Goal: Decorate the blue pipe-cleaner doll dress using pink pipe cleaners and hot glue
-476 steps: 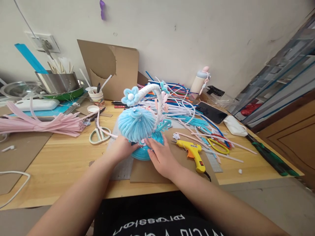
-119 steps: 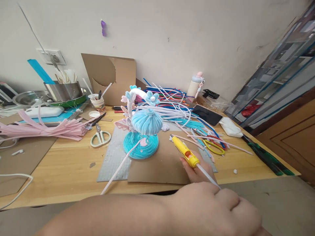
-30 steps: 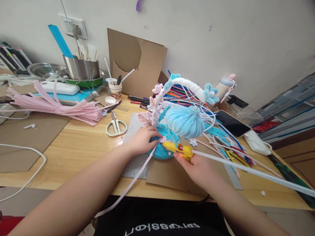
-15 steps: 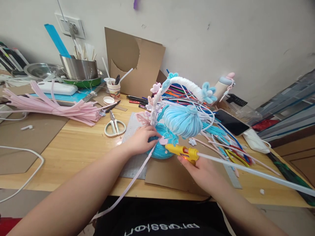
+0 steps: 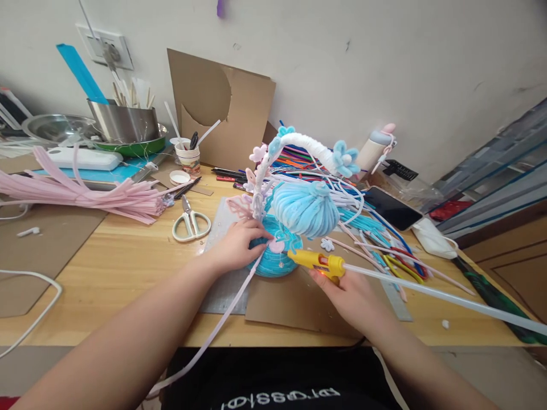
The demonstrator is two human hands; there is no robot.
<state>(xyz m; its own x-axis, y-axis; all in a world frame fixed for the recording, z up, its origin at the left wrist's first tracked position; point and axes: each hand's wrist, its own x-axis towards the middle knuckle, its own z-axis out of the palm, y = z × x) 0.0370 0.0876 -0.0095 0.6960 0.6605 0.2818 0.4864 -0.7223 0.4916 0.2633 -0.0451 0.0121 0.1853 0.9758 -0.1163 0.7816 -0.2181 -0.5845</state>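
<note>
My left hand [image 5: 243,244] is closed at the left side of a round blue base [image 5: 273,266], its fingers pinching a pale pink chenille stem [image 5: 226,316] that trails down toward my lap. Part of that stem forms a small pink coil [image 5: 277,245] against the base. In my right hand [image 5: 352,293] is a yellow hot glue gun [image 5: 318,262], its nozzle just right of the coil. A long translucent glue stick [image 5: 427,291] sticks out of its back. Above the base hangs a pleated light-blue shade [image 5: 305,209] under a white wrapped arch [image 5: 305,142] with fuzzy flowers.
White-handled scissors [image 5: 191,222] and a bundle of pink stems [image 5: 94,193] lie to the left. Behind are a paper cup [image 5: 187,156], a metal pot [image 5: 126,121] and leaning cardboard [image 5: 252,108]. Loose coloured stems [image 5: 380,228] and a phone [image 5: 391,209] are at right.
The glue gun's nozzle has drawn slightly away to the right from the pink coil. My left hand keeps its place at the base. The whole view has shifted a little to the right.
</note>
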